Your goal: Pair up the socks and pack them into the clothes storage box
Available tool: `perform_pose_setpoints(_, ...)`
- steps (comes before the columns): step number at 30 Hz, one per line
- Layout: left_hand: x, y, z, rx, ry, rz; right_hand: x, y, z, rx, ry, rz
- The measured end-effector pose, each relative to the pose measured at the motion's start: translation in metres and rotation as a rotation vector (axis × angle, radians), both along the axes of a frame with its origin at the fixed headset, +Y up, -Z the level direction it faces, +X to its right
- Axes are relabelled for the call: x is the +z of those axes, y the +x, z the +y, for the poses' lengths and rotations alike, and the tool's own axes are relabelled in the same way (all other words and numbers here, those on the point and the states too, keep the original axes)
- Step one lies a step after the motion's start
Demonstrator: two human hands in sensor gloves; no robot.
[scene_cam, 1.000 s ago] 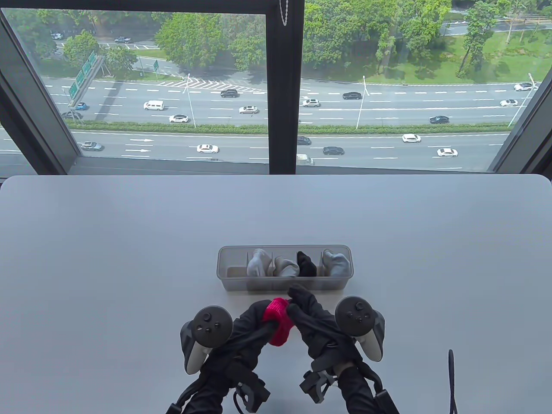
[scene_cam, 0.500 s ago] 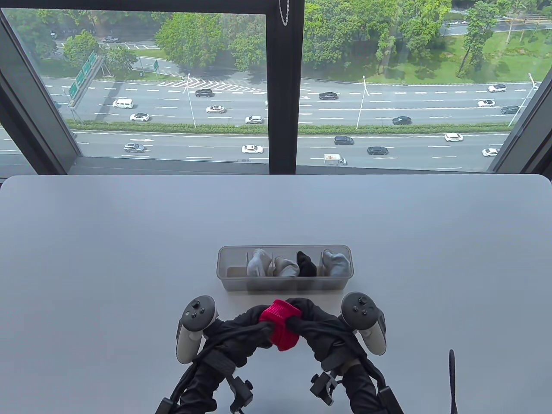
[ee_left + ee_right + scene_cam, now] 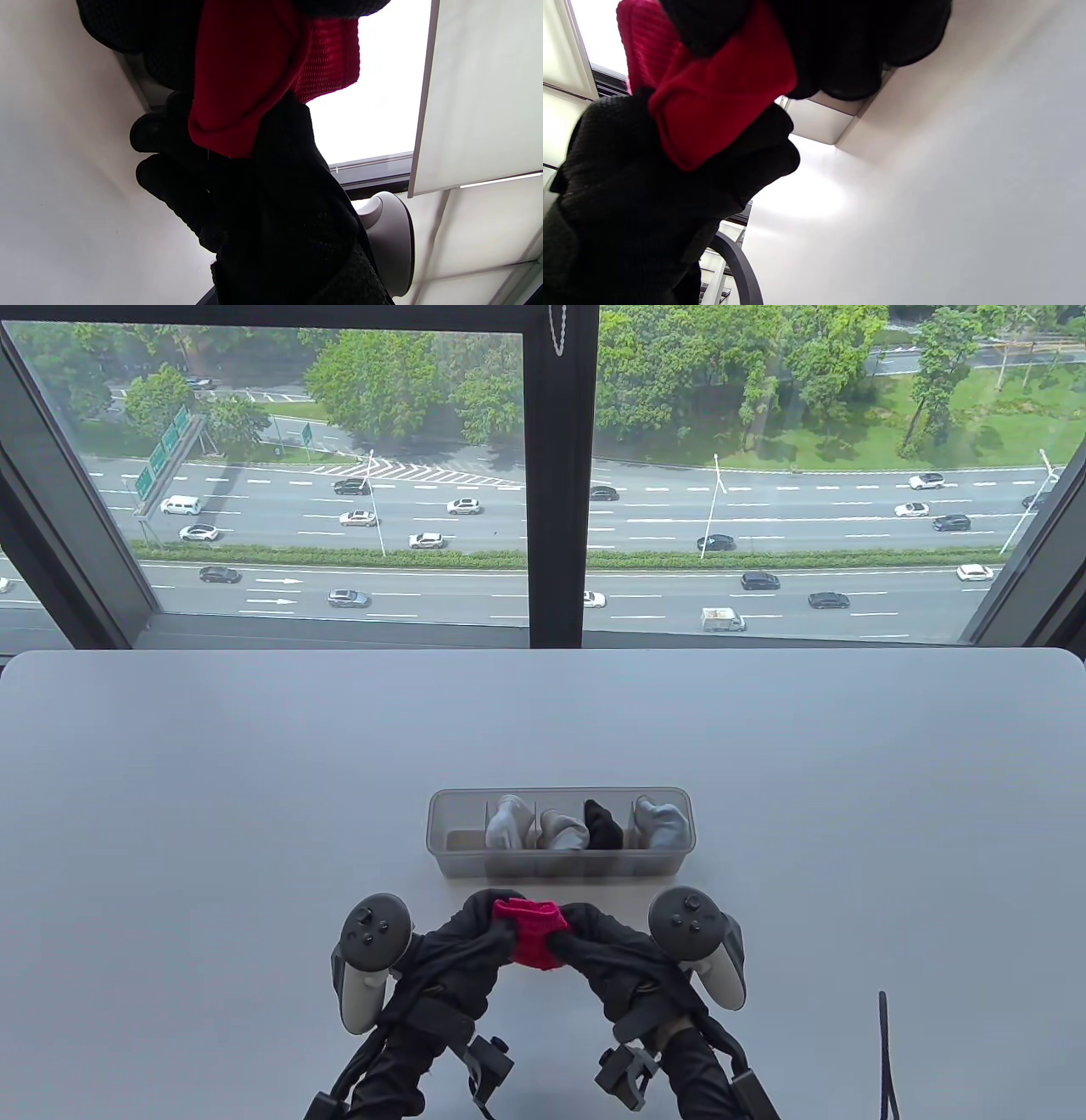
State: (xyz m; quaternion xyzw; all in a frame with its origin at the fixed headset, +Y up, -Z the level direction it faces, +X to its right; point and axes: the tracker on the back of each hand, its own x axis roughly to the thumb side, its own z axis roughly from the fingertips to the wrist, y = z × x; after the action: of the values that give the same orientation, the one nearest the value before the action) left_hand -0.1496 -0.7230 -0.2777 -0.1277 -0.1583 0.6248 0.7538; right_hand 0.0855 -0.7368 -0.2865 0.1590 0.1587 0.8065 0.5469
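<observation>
A bundle of red socks point(image 3: 530, 931) hangs between both gloved hands just in front of the clear storage box point(image 3: 450, 857). My left hand point(image 3: 484, 920) grips its left side and my right hand point(image 3: 581, 933) grips its right side, fingers curled round the fabric. In the left wrist view the red socks point(image 3: 254, 72) fill the top, with the other hand's fingers wrapped below. The right wrist view shows the red socks point(image 3: 721, 97) clamped between dark gloves, the box point(image 3: 818, 118) behind. Grey and black sock bundles fill the box's right compartments; its leftmost compartment point(image 3: 462, 840) holds nothing.
The grey table point(image 3: 212, 814) stretches wide around the box, its far edge against a large window. A black strap point(image 3: 887, 1052) lies near the front right edge.
Both hands have drawn closer together and shifted slightly left, compressing the red socks into a smaller bundle that now sits nearer the box's front wall.
</observation>
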Motion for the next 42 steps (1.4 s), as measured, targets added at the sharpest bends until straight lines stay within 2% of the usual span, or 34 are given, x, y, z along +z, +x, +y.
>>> perform_pose_setpoints(1, 0.000, 0.004, 0.001, -0.008, -0.007, -0.070, -0.002, 0.001, 0.001, 0.005, 0.005, 0.019)
perform_pose_setpoints(3, -0.001, 0.006, -0.002, -0.044, -0.036, -0.118, -0.002, 0.004, 0.001, 0.049, 0.029, 0.035)
perform_pose_setpoints(4, -0.001, 0.006, -0.005, -0.039, -0.057, -0.103, -0.002, 0.006, 0.000, 0.081, 0.048, 0.018)
perform_pose_setpoints(7, 0.002, 0.000, -0.018, 0.026, -0.197, 0.053, -0.003, 0.017, 0.005, 0.101, 0.108, -0.125)
perform_pose_setpoints(8, 0.002, 0.000, -0.018, 0.020, -0.189, 0.058, -0.002, 0.018, 0.007, 0.083, 0.117, -0.120)
perform_pose_setpoints(11, 0.001, 0.002, -0.011, 0.049, -0.128, 0.086, 0.000, 0.012, 0.005, 0.127, 0.124, -0.078)
perform_pose_setpoints(12, 0.003, 0.001, -0.008, 0.016, -0.120, 0.128, -0.001, 0.011, 0.004, 0.135, 0.112, -0.072)
perform_pose_setpoints(13, 0.004, -0.001, -0.003, -0.071, -0.057, 0.183, 0.000, 0.008, 0.005, 0.148, 0.097, -0.083)
perform_pose_setpoints(15, 0.007, -0.006, 0.011, -0.223, 0.073, 0.285, 0.003, 0.007, 0.012, 0.272, 0.183, -0.173)
perform_pose_setpoints(17, 0.011, -0.015, 0.032, -0.409, 0.244, 0.454, 0.006, 0.012, 0.025, 0.481, 0.366, -0.257)
perform_pose_setpoints(19, 0.009, -0.021, 0.046, -0.500, 0.317, 0.557, 0.007, 0.020, 0.034, 0.626, 0.471, -0.296)
perform_pose_setpoints(21, -0.003, -0.026, 0.057, -0.567, 0.334, 0.622, 0.006, 0.029, 0.037, 0.729, 0.516, -0.327)
perform_pose_setpoints(26, -0.052, -0.026, 0.068, -0.828, 0.345, 0.715, -0.002, 0.042, 0.028, 0.879, 0.461, -0.349)
perform_pose_setpoints(29, -0.079, -0.019, 0.055, -1.020, 0.291, 0.698, -0.004, 0.041, 0.022, 0.886, 0.421, -0.323)
perform_pose_setpoints(33, -0.100, -0.012, 0.024, -1.091, 0.211, 0.634, -0.005, 0.035, 0.020, 0.881, 0.401, -0.291)
perform_pose_setpoints(37, -0.104, -0.012, 0.001, -1.196, 0.143, 0.517, -0.006, 0.031, 0.021, 0.883, 0.402, -0.275)
perform_pose_setpoints(42, -0.087, -0.028, 0.009, -1.080, 0.091, 0.359, -0.007, 0.030, 0.017, 0.893, 0.379, -0.241)
